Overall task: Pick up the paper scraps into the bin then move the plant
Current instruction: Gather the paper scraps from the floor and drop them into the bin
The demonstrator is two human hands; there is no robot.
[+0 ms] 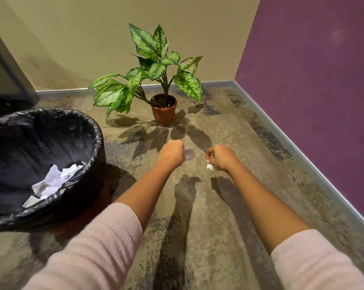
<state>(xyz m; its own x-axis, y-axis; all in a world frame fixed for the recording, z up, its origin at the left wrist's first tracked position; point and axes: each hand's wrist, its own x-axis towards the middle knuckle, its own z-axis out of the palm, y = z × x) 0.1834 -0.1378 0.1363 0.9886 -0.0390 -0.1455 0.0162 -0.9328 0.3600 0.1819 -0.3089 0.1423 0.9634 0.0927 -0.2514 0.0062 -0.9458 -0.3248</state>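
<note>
A: Nearest first. Count?

B: Two pink sleeves (93,248), pushed up, with both forearms bare over the carpet (218,206).

A: Hands?

B: Two, held side by side but apart. The left hand (171,153) is curled around one pale scrap (188,154), which sticks out toward the right hand. The right hand (223,158) is clenched on one white scrap (210,166), which pokes out below the fingers. Both scraps are off the floor.

A: Bin?

B: One bin (99,141), lined in black, standing to the left of the left arm. The crumpled papers (53,181) lie inside as a white heap; the pieces overlap, so I cannot count them.

A: Further back?

B: One plant (156,65) with speckled green leaves, upright in one terracotta pot (164,114) on the carpet near the corner, beyond both hands.

A: Walls?

B: Two: the beige wall (82,38) behind the plant and the purple wall (313,80) on the right.
</note>
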